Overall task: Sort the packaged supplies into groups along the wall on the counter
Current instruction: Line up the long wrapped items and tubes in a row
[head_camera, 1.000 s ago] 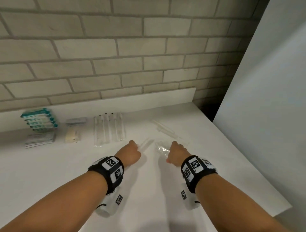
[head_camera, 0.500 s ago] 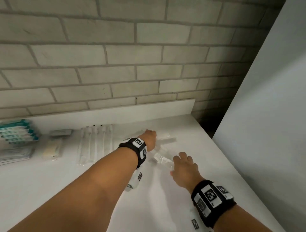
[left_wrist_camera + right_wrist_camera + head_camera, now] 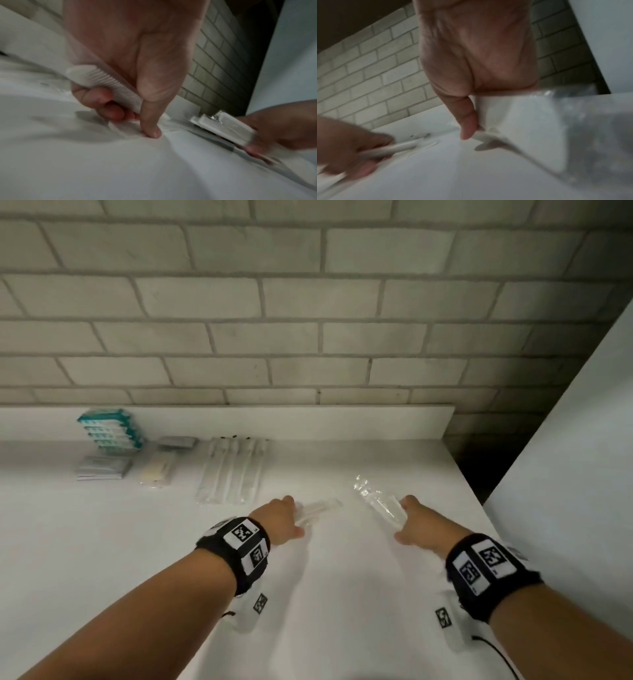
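— On the tabletop (image 3: pixel 102 542), toward its right end, both hands are loaded: the left hand (image 3: pixel 279 520) has its fingers (image 3: pixel 106 104) curled round a wrapped comb (image 3: pixel 109 86), and the right hand (image 3: pixel 416 523) pinches a clear-wrapped packet (image 3: pixel 380 503) between thumb (image 3: pixel 467 121) and the fingers behind it.

— Where could this slip?

— I'd say the wrappers. Both look like slick film, and the right hand seems to hold its packet by one end, so it may slide out or swing and land crooked.

— And the sorted rows?

— They lie along the wall (image 3: pixel 308 337) at the left: teal-edged packs (image 3: pixel 109 428), grey sachets (image 3: pixel 102 469), a cream packet (image 3: pixel 158 472), then long wrapped sticks (image 3: pixel 233 470) side by side. Reaching over with the left hand could brush the sticks and skew them.

— Anything else?

— What the right packet holds is too blurred to tell, so it might join the wrong group. The open corner beyond the tabletop's right end could also swallow a dropped piece.
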